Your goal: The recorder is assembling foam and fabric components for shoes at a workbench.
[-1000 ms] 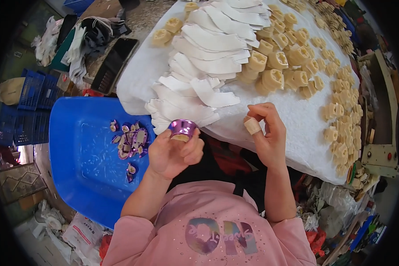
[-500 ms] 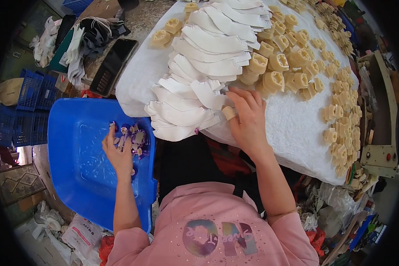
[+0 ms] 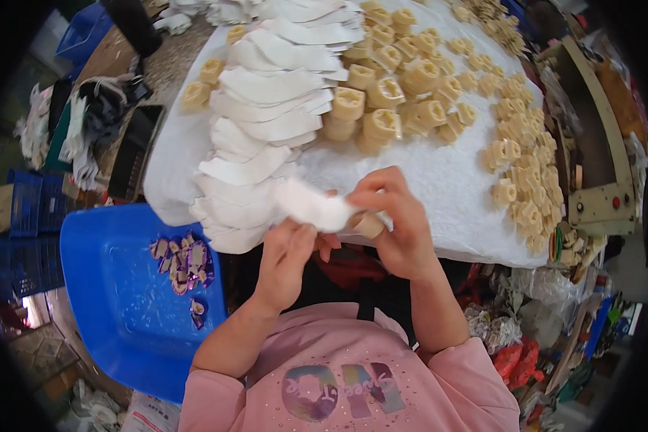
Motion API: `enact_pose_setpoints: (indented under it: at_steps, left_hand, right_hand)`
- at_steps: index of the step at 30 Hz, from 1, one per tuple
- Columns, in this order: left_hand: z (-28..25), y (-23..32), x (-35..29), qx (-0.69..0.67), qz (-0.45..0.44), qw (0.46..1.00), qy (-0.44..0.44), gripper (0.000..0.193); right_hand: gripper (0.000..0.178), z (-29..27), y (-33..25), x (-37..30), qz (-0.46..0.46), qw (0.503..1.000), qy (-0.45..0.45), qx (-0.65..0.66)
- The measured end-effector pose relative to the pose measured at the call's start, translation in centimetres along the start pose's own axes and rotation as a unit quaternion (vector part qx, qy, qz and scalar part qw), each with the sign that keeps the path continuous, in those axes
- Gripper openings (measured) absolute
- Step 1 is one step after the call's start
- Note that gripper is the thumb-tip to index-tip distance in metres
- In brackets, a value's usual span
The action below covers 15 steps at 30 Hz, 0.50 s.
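In front of my chest, both hands hold a white curved strip (image 3: pixel 315 207), blurred by motion. Its lower edge is pinched in the fingers of my left hand (image 3: pixel 284 263). At its right end, my right hand (image 3: pixel 396 223) grips it with bent fingers; a tan band (image 3: pixel 369 225) wraps one finger of that hand. Beyond the hands, overlapping white strips (image 3: pixel 255 126) lie in a long stack on a white cloth (image 3: pixel 453 209). Whether anything small is under the held strip is hidden by the fingers.
At the left stands a blue tub (image 3: pixel 115 302) holding several shiny purple-and-cream pieces (image 3: pixel 183 263). Rolled cream-coloured pieces (image 3: pixel 381 93) crowd the cloth's far middle and right side (image 3: pixel 529 180). A dark phone-like slab (image 3: pixel 135 153) lies beside the cloth. A metal frame (image 3: pixel 597 144) stands at the right.
My left hand has come out of the blue tub to meet the right. My right hand has drawn a white strip off the stack toward me. The view has shifted.
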<state>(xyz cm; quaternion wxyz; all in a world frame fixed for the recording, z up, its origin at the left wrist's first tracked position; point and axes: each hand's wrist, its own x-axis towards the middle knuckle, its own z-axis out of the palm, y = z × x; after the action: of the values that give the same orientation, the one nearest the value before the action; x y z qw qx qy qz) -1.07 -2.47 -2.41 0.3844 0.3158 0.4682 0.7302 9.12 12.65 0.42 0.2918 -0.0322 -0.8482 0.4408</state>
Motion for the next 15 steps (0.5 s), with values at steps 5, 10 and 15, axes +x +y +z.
enact_pose_setpoints:
  at_steps: [5, 10, 15]
  left_hand:
    - [1.9, 0.7, 2.2, -0.054, -0.089, 0.992, 0.066, 0.041]
    - [2.4, -0.4, 3.6, -0.077, -0.040, 0.995, 0.045, 0.040]
    - [3.2, -1.6, 4.7, -0.064, -0.023, 0.995, 0.079, 0.037]
  right_hand:
    - [0.043, -2.9, 2.0, 0.2, 0.078, 0.996, 0.028, 0.022]
    - [0.046, -3.9, 5.1, 2.7, 0.041, 0.953, 0.159, -0.253]
    - [0.047, -2.8, 6.8, 1.6, -0.009, 0.941, 0.143, -0.307]
